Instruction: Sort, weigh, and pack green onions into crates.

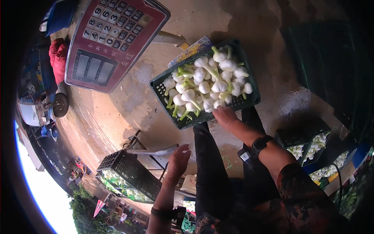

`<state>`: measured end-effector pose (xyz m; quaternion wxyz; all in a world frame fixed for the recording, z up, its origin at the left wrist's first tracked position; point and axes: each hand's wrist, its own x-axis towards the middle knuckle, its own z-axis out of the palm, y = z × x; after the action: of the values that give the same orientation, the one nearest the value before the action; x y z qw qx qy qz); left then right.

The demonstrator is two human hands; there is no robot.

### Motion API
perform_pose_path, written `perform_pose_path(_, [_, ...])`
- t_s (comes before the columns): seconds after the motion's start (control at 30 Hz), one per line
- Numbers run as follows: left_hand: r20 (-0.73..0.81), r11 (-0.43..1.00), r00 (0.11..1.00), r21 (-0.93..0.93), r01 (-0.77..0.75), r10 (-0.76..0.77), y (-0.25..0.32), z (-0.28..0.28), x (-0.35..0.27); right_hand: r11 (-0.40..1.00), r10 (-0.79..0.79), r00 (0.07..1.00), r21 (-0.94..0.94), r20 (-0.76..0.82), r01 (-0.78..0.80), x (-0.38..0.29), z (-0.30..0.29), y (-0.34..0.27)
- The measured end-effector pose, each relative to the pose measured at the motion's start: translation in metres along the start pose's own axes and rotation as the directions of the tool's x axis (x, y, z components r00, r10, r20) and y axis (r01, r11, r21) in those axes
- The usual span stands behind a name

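A dark green plastic crate (257, 95) filled with white garlic bulbs (204, 87), many with short green stems, lies before me above my knees. My right hand (226, 117) reaches to the crate's near side, its fingertips at a garlic bulb by the rim. Whether those fingers grip the bulb, the rim or neither is hidden. Lower on the left, my left hand (178, 161) hangs apart from the crate, fingers loosely bent, close to a bent metal tube (155, 150). Nothing shows in it, though its palm side is hidden.
A weighing scale's keypad and display head (114, 44) rises at upper left on a metal post (166, 38). More crates of garlic stand at lower left (128, 175) and at right (304, 137). A red mesh sack (58, 60) and a parked vehicle (38, 96) are farther left.
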<state>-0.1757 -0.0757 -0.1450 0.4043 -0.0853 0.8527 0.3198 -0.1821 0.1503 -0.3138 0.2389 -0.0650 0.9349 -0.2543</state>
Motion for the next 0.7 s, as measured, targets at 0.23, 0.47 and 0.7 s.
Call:
perform_pose_path(0.23, [-0.100, 0.994, 0.989, 0.007, -0.111, 0.111, -0.005, 0.012, 0.131, 0.853, 0.156, 0.987, 0.507, -0.027, -0.121, 0.099, -0.067, -0.003])
perform_pose_path(0.47, [-0.273, 0.985, 0.948, 0.105, -0.138, 0.162, 0.007, -0.003, 0.187, 0.898, 0.416, 0.909, 0.164, -0.021, -0.407, 0.146, -0.032, 0.024])
perform_pose_path(0.7, [-0.210, 0.848, 0.850, 0.352, -0.396, 0.484, 0.040, -0.017, 0.249, 0.873, 0.447, 0.794, 0.005, -0.411, -0.489, 0.145, -0.080, 0.035])
